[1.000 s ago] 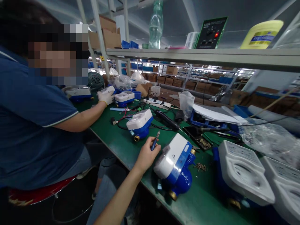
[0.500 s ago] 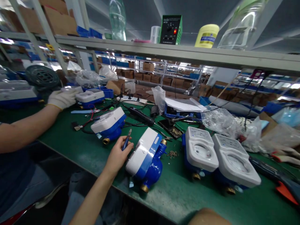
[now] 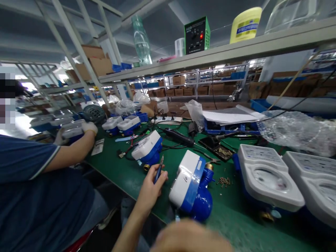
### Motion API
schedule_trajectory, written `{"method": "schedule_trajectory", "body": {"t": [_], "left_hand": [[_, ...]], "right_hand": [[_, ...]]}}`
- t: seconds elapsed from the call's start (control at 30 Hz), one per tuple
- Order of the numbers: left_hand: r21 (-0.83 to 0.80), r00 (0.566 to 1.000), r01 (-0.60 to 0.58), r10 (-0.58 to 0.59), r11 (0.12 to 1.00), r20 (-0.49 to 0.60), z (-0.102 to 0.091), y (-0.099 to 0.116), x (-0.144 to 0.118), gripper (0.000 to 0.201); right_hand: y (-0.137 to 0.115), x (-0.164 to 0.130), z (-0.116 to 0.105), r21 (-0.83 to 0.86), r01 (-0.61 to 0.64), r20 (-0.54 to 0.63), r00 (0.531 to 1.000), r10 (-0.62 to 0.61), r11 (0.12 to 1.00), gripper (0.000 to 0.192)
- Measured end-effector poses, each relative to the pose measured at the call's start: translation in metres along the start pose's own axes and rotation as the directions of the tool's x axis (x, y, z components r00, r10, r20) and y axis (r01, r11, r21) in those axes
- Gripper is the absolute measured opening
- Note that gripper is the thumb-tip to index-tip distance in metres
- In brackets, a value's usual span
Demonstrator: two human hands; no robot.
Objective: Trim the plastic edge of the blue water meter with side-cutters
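Observation:
My left hand (image 3: 150, 189) rests on the green bench (image 3: 126, 175) and grips a small blue-handled screwdriver (image 3: 158, 169), tip pointing up. Just right of it a blue and white water meter (image 3: 190, 183) lies tilted on its side, not touched by the hand. A blurred skin-coloured shape at the bottom edge is my right hand (image 3: 191, 238); its fingers cannot be made out. A small heap of screws (image 3: 224, 181) lies right of the meter.
Another meter (image 3: 147, 148) stands behind my left hand, two more (image 3: 267, 178) at the right. A black power screwdriver (image 3: 180, 137), wires and a parts tray (image 3: 217, 148) lie further back. A co-worker's gloved hand (image 3: 89, 127) works at the left. A shelf (image 3: 236, 49) runs overhead.
The view has swung left and tilted. My left hand still holds the screwdriver beside the meter. The blurred right hand has risen further into the bottom edge.

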State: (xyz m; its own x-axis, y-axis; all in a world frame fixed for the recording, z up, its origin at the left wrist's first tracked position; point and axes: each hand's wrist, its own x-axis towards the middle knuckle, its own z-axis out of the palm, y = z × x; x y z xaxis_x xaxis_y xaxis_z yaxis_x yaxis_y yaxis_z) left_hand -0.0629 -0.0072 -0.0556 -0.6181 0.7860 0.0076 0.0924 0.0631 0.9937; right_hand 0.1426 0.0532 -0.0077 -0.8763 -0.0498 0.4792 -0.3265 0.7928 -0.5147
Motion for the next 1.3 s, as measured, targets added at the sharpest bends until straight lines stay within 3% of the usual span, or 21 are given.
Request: {"method": "schedule_trajectory", "body": {"t": [0.07, 0.13, 0.2, 0.3, 0.47, 0.63, 0.77, 0.83, 0.87, 0.97, 1.07, 1.13, 1.3], "left_hand": [[0.011, 1.0, -0.012, 0.012, 1.0, 0.005, -0.009, 0.008, -0.008, 0.056], [0.011, 0.999, -0.035, 0.035, 0.999, 0.025, -0.012, 0.016, -0.016, 0.054], [0.037, 0.998, -0.055, 0.054, 0.998, 0.039, -0.008, 0.023, -0.023, 0.052], [0.145, 0.998, -0.064, 0.06, 0.987, 0.035, 0.01, 0.026, -0.03, 0.047], [0.203, 0.999, -0.038, 0.034, 0.978, 0.023, 0.029, 0.018, -0.042, 0.04], [0.243, 0.992, -0.047, 0.018, 0.969, 0.122, 0.016, 0.017, -0.042, 0.042], [0.333, 0.97, -0.241, 0.223, 0.911, 0.093, 0.003, 0.034, -0.033, 0.04], [0.448, 0.924, -0.381, 0.346, 0.809, 0.162, -0.003, 0.046, -0.031, 0.038], [0.515, 0.89, -0.455, 0.393, 0.727, 0.232, -0.006, 0.053, -0.031, 0.037], [0.629, 0.727, -0.675, 0.488, 0.384, 0.483, -0.01, 0.067, -0.031, 0.041], [0.607, 0.579, -0.782, 0.528, 0.142, 0.622, -0.01, 0.072, -0.03, 0.044], [0.603, 0.552, -0.792, 0.53, 0.091, 0.644, -0.008, 0.072, -0.026, 0.042], [0.602, 0.601, -0.779, 0.478, 0.173, 0.641, -0.008, 0.076, -0.012, 0.035]], "right_hand": [[0.015, -0.004, -0.01, -0.047, -0.172, -0.219, 0.963, 0.158, 0.984, 0.038], [0.039, -0.006, -0.018, -0.102, -0.405, -0.434, 0.84, 0.325, 0.909, 0.038], [0.064, -0.007, -0.022, -0.11, -0.526, -0.496, 0.764, 0.412, 0.843, 0.05], [0.087, -0.005, -0.019, -0.12, -0.552, -0.442, 0.774, 0.453, 0.825, 0.066], [0.085, -0.011, -0.009, -0.242, -0.51, -0.433, 0.818, 0.378, 0.826, 0.061], [0.081, -0.018, 0.001, -0.297, -0.537, -0.528, 0.781, 0.333, 0.789, 0.059], [0.069, -0.019, 0.004, -0.335, -0.542, -0.597, 0.755, 0.271, 0.771, 0.058], [0.057, -0.02, 0.004, -0.364, -0.49, -0.608, 0.769, 0.196, 0.792, 0.05], [0.05, -0.021, 0.004, -0.388, -0.426, -0.586, 0.798, 0.138, 0.817, 0.043], [0.035, -0.021, 0.005, -0.492, -0.176, -0.427, 0.903, -0.06, 0.853, 0.028], [0.033, -0.017, 0.005, -0.525, -0.09, -0.286, 0.955, -0.076, 0.846, 0.037], [0.037, -0.013, 0.005, -0.492, -0.082, -0.218, 0.975, -0.031, 0.867, 0.046], [0.043, -0.005, 0.005, -0.425, -0.086, -0.142, 0.989, 0.027, 0.901, 0.053]]}}
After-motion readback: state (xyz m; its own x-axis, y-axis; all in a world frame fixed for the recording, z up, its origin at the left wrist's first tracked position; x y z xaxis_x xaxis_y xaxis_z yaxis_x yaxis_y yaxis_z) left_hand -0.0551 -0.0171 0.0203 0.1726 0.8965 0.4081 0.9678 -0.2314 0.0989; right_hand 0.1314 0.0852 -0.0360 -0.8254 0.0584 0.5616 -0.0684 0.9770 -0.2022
